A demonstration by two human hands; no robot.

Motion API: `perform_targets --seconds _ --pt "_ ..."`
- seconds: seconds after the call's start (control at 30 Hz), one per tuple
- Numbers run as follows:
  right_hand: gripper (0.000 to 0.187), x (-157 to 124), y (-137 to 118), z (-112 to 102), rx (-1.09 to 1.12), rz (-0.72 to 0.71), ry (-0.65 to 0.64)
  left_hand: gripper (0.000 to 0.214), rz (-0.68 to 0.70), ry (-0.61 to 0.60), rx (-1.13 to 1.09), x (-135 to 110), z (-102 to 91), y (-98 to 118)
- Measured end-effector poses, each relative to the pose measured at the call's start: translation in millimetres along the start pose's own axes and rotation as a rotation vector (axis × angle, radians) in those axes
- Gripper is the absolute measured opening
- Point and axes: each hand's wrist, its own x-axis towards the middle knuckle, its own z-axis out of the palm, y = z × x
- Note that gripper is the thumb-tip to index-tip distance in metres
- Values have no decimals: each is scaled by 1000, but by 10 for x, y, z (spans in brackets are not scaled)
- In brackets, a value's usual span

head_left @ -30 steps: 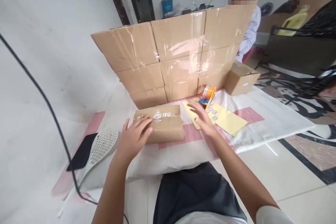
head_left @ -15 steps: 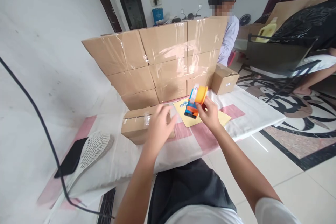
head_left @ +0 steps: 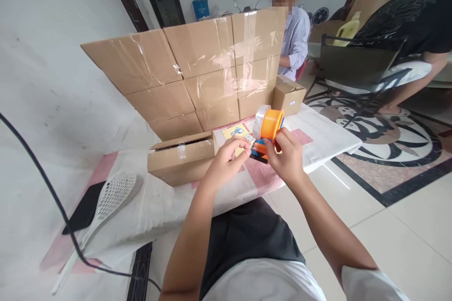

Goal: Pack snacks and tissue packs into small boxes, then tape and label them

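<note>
My right hand (head_left: 286, 156) grips an orange and blue tape dispenser (head_left: 271, 124) loaded with a roll of clear tape (head_left: 259, 120). My left hand (head_left: 229, 162) is closed in a pinch, its fingertips right at the dispenser's dark cutting end. Whatever lies between those fingertips is too small to make out. Left of my left hand stands a cardboard box (head_left: 183, 162) with a slit between its top flaps and a bit of tape across it. Under the dispenser lies a yellow sheet (head_left: 228, 132) with blue drawings, partly hidden by my hands.
A wall of taped cardboard boxes (head_left: 208, 75) rises at the table's back, with a single box (head_left: 288, 96) at its right. A white fly swatter (head_left: 115, 197) and a dark flat object (head_left: 84, 209) lie left. A cable (head_left: 60, 202) hangs in front. Two people are beyond.
My left hand has moved right to the dispenser and its fingers have closed into a pinch. The dispenser has turned in my right hand. The view has shifted a little.
</note>
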Motion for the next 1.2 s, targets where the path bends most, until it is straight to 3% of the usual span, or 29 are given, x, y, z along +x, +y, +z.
perform_targets --seconds 0.17,0.27,0.4,0.5,0.6,0.67,0.83,0.97,1.07,1.2 --pt "32 94 117 15 -13 207 165 36 -232 -84 -245 -182 155 -36" --pt "29 148 215 -17 -41 257 230 43 -248 43 -207 -238 216 -111" --pt "27 115 230 -51 -42 140 119 42 -69 258 86 -87 176 -144" --pt "29 27 169 -39 -26 62 53 47 -28 157 140 152 146 -143" --pt "29 -49 134 -17 -17 26 26 22 -44 20 36 333 185 -194" --pt "28 -75 151 -5 -37 43 25 15 -58 31 -44 367 229 -247" --pt "27 -92 272 27 -88 90 31 17 -45 113 -158 264 284 -293" --pt "28 -116 344 64 -103 141 22 36 -240 22 -307 195 286 -256" --pt "28 -155 362 93 -108 180 15 57 -329 65 -389 135 317 -251" --pt "29 -173 329 155 -74 298 63 43 -325 131 -433 1 481 -290"
